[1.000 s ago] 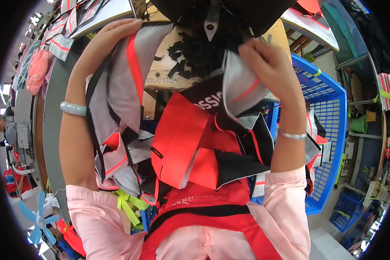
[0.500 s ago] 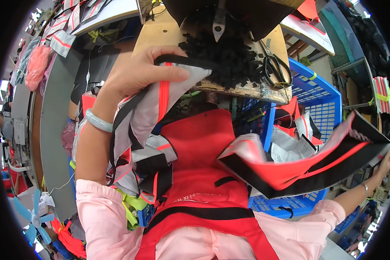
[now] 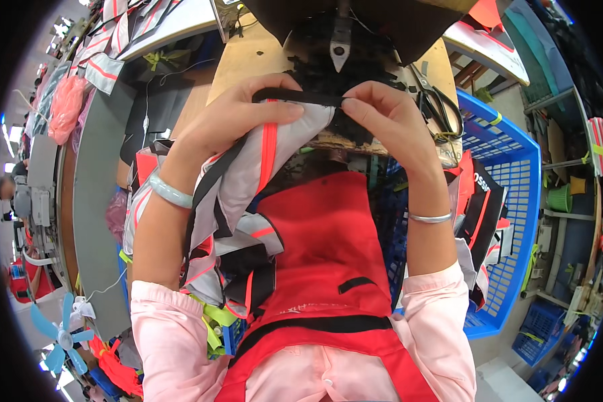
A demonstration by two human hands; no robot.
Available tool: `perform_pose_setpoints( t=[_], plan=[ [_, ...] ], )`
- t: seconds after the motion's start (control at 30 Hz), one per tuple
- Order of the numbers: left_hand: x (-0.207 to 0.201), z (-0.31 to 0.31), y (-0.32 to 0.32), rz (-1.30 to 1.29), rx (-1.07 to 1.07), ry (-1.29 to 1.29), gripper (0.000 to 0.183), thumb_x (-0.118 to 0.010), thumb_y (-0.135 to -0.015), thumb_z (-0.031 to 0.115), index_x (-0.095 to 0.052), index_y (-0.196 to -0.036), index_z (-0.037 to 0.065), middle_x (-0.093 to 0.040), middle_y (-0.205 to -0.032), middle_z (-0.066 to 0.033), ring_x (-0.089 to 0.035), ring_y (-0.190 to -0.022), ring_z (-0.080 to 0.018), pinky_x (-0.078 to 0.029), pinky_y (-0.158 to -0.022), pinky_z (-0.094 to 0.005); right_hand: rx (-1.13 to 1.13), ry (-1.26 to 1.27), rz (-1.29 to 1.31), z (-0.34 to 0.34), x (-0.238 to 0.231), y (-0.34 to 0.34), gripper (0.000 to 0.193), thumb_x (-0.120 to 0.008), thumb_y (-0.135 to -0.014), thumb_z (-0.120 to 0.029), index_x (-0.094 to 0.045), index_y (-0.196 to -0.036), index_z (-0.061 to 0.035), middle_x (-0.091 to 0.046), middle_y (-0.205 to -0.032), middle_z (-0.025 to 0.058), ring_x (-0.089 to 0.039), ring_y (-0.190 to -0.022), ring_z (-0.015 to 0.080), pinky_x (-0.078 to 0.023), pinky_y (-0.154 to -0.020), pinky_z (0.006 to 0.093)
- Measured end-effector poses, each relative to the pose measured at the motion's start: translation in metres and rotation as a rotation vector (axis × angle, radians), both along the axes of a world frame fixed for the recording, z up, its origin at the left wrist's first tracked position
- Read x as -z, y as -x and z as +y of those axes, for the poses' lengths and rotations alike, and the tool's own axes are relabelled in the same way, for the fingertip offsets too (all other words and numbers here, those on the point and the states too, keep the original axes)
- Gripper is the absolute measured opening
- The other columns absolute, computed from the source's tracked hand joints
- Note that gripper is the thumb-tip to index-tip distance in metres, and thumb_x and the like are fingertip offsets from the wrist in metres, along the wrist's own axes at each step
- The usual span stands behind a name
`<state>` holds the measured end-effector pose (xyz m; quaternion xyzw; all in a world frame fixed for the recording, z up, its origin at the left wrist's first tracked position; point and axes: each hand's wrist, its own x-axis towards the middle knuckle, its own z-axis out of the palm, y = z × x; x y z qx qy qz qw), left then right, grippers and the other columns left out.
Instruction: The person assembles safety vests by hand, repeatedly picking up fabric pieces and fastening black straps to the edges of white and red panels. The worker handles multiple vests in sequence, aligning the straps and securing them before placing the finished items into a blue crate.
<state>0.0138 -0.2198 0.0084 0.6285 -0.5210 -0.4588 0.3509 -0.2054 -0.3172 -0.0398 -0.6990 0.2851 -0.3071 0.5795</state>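
Observation:
A grey fabric piece [image 3: 238, 177] with a bright orange-red stripe and black edging hangs from my left hand [image 3: 248, 110], whose fingers and thumb are closed on its upper edge. Along that edge runs a black strip [image 3: 301, 96]. My right hand [image 3: 388, 120] pinches the strip's right end at the fabric's corner. More grey, black and orange fabric [image 3: 248, 268] bunches below my left hand, over my red apron [image 3: 321, 234]. Just beyond my hands is a pointed metal blade-like part [image 3: 340, 50] above a heap of black scraps [image 3: 315, 67].
Black-handled scissors [image 3: 439, 104] lie at the right of the wooden tabletop [image 3: 251, 53]. To my right stands a blue plastic basket [image 3: 516, 201] holding several striped fabric pieces [image 3: 479, 221]. A grey panel [image 3: 100, 201] and a blue fan [image 3: 61, 335] are on the left.
My right hand has come in from the far right to the fabric's corner. The striped piece that was in the air over the basket now lies in it. My left hand keeps its grip.

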Motion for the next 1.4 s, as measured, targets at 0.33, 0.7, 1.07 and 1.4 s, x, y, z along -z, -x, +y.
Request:
perform_pose_setpoints(
  t=[0.33,0.7,1.07,1.4],
  plan=[
    [0.002,-0.019,-0.004,0.142,-0.071,-0.072,0.039,-0.072,-0.079,0.022,-0.060,-0.110,0.003,-0.059,-0.097,-0.0008,-0.053,-0.089,-0.0073,-0.040,-0.083,-0.0195,0.023,-0.229,-0.184,-0.013,0.015,-0.016,0.015,-0.062,-0.087,-0.018,-0.061,-0.088,-0.0032,-0.057,-0.080,-0.0012,-0.051,-0.077,0.0074,-0.039,-0.072,0.0221],
    [0.005,-0.029,-0.010,-0.003,-0.103,0.008,0.052,-0.071,-0.080,0.032,-0.057,-0.121,0.003,-0.061,-0.106,-0.0050,-0.056,-0.097,-0.0106,-0.043,-0.084,-0.0221,0.055,-0.314,-0.351,-0.022,0.018,-0.027,0.014,-0.061,-0.082,-0.016,-0.065,-0.085,-0.0031,-0.059,-0.076,-0.0007,-0.051,-0.073,0.0074,-0.040,-0.073,0.0212],
    [0.003,-0.022,-0.026,-0.012,-0.109,0.013,0.050,-0.068,-0.082,0.033,-0.058,-0.122,0.004,-0.062,-0.105,-0.0044,-0.057,-0.094,-0.0096,-0.044,-0.082,-0.0215,0.343,-0.052,-0.134,-0.010,-0.014,0.000,0.011,-0.063,-0.084,-0.014,-0.066,-0.086,-0.0030,-0.063,-0.079,0.0022,-0.059,-0.074,0.0164,-0.046,-0.067,0.0301],
    [0.033,-0.035,0.038,0.227,0.774,-0.302,0.031,-0.054,-0.094,0.028,-0.059,-0.107,0.001,-0.060,-0.098,-0.0024,-0.052,-0.091,-0.0075,-0.044,-0.082,-0.0226,-0.037,1.130,0.193,0.109,-0.008,-0.025,0.029,-0.065,-0.070,-0.011,-0.061,-0.099,-0.0084,-0.055,-0.108,0.0069,-0.055,-0.091,0.0234,-0.042,-0.080,0.0361]
  ],
)
